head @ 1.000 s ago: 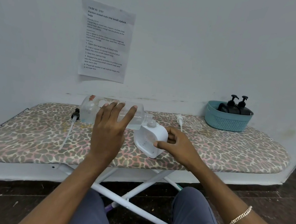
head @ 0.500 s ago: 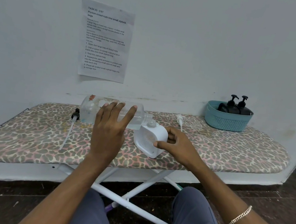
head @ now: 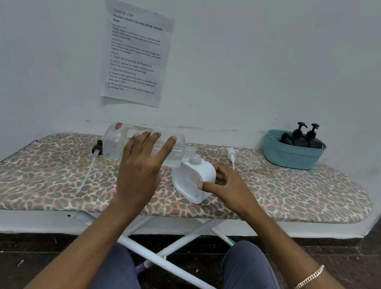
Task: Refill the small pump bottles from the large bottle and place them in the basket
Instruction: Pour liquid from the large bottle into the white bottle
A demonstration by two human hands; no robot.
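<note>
Nothing has moved: our left hand (head: 141,171) grips the tipped large bottle (head: 117,139), our right hand (head: 229,188) pinches the small bottle (head: 189,180); filling likely continues.

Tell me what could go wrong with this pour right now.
1. The large bottle, held nearly level by the left hand, is tipped at the narrow neck of the white bottle; liquid may miss and wet the ironing board.
2. The white bottle leans, pinched only by the right hand; it could tip.

a home room: ironing board (head: 275,194) against a plain wall (head: 268,57).
</note>
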